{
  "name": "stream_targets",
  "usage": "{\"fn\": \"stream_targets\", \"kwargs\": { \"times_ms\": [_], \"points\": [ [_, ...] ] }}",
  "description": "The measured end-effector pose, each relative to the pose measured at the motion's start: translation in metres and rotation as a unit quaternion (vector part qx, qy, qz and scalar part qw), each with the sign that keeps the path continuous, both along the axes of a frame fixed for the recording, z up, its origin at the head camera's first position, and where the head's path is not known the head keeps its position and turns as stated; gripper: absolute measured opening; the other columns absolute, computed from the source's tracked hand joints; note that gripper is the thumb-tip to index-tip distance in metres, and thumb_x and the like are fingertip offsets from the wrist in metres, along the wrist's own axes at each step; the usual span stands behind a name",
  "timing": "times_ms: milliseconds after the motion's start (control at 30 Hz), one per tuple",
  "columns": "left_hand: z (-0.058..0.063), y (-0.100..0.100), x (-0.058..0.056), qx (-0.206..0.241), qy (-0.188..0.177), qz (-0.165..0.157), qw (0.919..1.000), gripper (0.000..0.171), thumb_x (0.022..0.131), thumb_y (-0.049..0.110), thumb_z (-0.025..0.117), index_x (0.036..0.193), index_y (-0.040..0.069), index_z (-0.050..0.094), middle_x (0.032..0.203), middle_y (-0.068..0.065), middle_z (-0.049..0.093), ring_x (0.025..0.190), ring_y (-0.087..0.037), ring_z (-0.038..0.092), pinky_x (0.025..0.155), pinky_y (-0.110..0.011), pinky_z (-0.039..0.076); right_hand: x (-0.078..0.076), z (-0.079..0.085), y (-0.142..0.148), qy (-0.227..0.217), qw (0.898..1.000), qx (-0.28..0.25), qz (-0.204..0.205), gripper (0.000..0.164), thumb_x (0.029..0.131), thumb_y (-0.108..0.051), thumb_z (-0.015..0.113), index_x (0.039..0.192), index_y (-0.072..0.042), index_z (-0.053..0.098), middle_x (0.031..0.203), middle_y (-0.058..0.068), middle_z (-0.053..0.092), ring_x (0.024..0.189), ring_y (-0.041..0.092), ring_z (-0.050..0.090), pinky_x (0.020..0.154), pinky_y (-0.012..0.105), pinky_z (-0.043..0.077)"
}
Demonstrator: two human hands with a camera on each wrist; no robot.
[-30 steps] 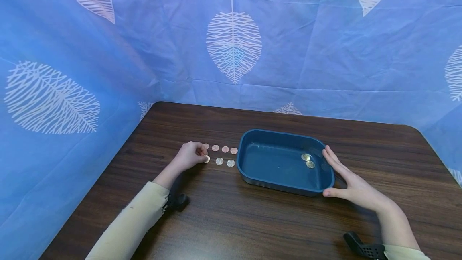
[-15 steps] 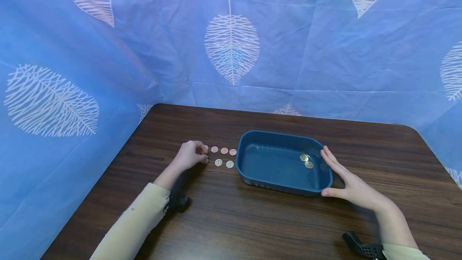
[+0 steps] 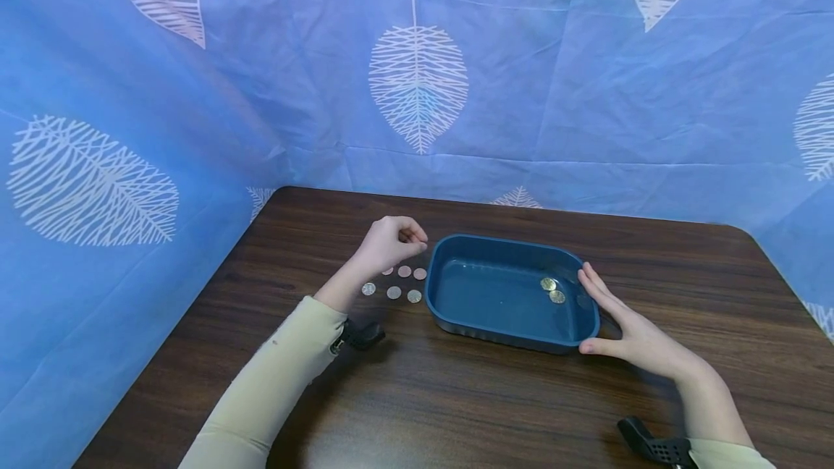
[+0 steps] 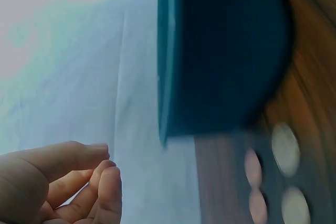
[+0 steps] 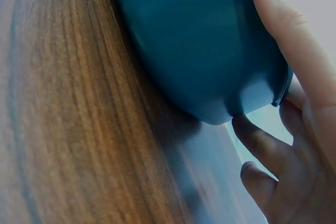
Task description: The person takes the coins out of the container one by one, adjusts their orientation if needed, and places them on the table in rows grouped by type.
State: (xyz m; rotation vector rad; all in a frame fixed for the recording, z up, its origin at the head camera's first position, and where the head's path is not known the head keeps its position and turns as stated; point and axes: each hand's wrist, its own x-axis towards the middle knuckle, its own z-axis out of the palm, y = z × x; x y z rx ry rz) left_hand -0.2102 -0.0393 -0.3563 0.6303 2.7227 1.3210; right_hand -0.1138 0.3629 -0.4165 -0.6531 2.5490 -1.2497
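Observation:
My left hand (image 3: 391, 243) is above the table beside the left end of a deep blue plastic tray (image 3: 502, 336). Its fingers are curled, with thumb and fingertips brought close together; no coin shows between them in the left wrist view. Under and beside it lie copper-coloured coins (image 3: 405, 271), with a row of three silver-coloured coins (image 3: 394, 293) nearer the front. The left end of the copper row is hidden behind the hand. My right hand (image 3: 635, 328) rests spread against the tray's right end, thumb at the near corner. Two gold-coloured coins (image 3: 549, 284) lie inside the tray at the right.
Everything stands on a dark wood-grain table (image 3: 469, 411) with rounded far corners. A blue cloth (image 3: 313, 78) printed with white leaves hangs behind it and along the left. Black straps (image 3: 658, 447) are worn on both wrists.
My left hand has lifted away from the leftmost silver coin and moved right and back toward the tray. That coin now shows fully on the table. The right hand and tray stay put.

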Motion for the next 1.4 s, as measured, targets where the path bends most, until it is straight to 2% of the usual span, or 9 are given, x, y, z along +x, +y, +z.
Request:
{"fn": "stream_targets", "kwargs": {
  "times_ms": [133, 300, 533, 667, 800, 1100, 1200, 1400],
  "points": [
    [0.004, 0.034, -0.002, 0.007, -0.001, -0.034, 0.9994, 0.006, 0.088, 0.009, 0.068, 0.092, 0.004, 0.070, 0.081, -0.002, 0.064, 0.074, -0.015, 0.059, 0.067, -0.025, 0.048, 0.000, 0.000, 0.000, 0.002, 1.000, 0.002, 0.000, 0.101, 0.085, -0.012, 0.073, 0.154, -0.027, 0.001, 0.157, -0.011, -0.014, 0.141, 0.010, -0.009, 0.088, 0.078, 0.017],
    [0.004, 0.075, -0.003, 0.020, -0.017, -0.075, 0.9968, 0.006, 0.089, 0.008, 0.068, 0.092, 0.004, 0.070, 0.080, -0.001, 0.063, 0.073, -0.013, 0.058, 0.064, -0.022, 0.047, 0.000, 0.001, 0.000, 0.003, 1.000, 0.001, 0.000, 0.101, 0.085, -0.012, 0.073, 0.155, -0.026, 0.002, 0.158, -0.009, -0.014, 0.141, 0.009, -0.009, 0.088, 0.078, 0.017],
    [0.001, 0.126, -0.001, 0.044, -0.048, -0.121, 0.9905, 0.009, 0.089, 0.008, 0.068, 0.096, 0.002, 0.070, 0.080, 0.001, 0.063, 0.073, -0.008, 0.058, 0.066, -0.020, 0.047, -0.001, 0.001, -0.001, -0.002, 1.000, 0.005, -0.007, 0.100, 0.085, -0.013, 0.073, 0.154, -0.028, 0.002, 0.159, -0.002, -0.013, 0.142, 0.034, -0.009, 0.089, 0.078, 0.015],
    [-0.003, 0.152, 0.000, 0.051, -0.058, -0.125, 0.9892, 0.008, 0.089, 0.009, 0.069, 0.095, 0.004, 0.071, 0.078, 0.004, 0.063, 0.072, -0.005, 0.058, 0.064, -0.017, 0.047, -0.002, 0.001, 0.000, -0.005, 1.000, 0.009, -0.009, 0.100, 0.085, -0.014, 0.073, 0.154, -0.030, 0.001, 0.159, 0.001, -0.013, 0.141, 0.040, -0.008, 0.089, 0.078, 0.016],
    [-0.012, 0.173, 0.001, 0.050, -0.067, -0.122, 0.9890, 0.006, 0.088, 0.010, 0.069, 0.092, 0.006, 0.071, 0.075, 0.006, 0.062, 0.069, -0.003, 0.057, 0.062, -0.016, 0.047, -0.001, 0.002, 0.000, -0.005, 1.000, 0.006, -0.007, 0.100, 0.086, -0.013, 0.072, 0.154, -0.029, 0.002, 0.159, -0.001, -0.012, 0.141, 0.037, -0.008, 0.089, 0.078, 0.016],
    [-0.035, 0.202, 0.004, 0.031, -0.116, -0.095, 0.9882, 0.005, 0.087, 0.010, 0.071, 0.091, 0.007, 0.072, 0.075, 0.005, 0.063, 0.067, -0.004, 0.057, 0.058, -0.017, 0.046, 0.000, 0.000, 0.000, -0.004, 1.000, -0.006, 0.001, 0.098, 0.087, -0.011, 0.071, 0.154, -0.028, 0.002, 0.159, -0.004, -0.014, 0.142, 0.031, -0.009, 0.088, 0.078, 0.016],
    [-0.041, 0.208, 0.004, -0.002, -0.110, -0.095, 0.9893, 0.008, 0.087, 0.011, 0.071, 0.094, 0.008, 0.072, 0.079, 0.006, 0.065, 0.069, -0.002, 0.057, 0.060, -0.015, 0.045, -0.001, -0.001, 0.001, -0.004, 1.000, -0.008, 0.003, 0.098, 0.087, -0.011, 0.071, 0.154, -0.027, 0.002, 0.158, -0.006, -0.014, 0.143, 0.026, -0.009, 0.089, 0.077, 0.017],
    [-0.050, 0.216, 0.004, -0.090, -0.062, -0.085, 0.9904, 0.016, 0.086, 0.010, 0.072, 0.101, 0.009, 0.072, 0.087, 0.006, 0.066, 0.075, 0.000, 0.056, 0.065, -0.011, 0.042, -0.001, 0.001, 0.001, -0.005, 1.000, -0.008, 0.003, 0.098, 0.087, -0.011, 0.070, 0.154, -0.027, 0.002, 0.158, -0.007, -0.014, 0.143, 0.019, -0.009, 0.089, 0.077, 0.017]
  ]
}}
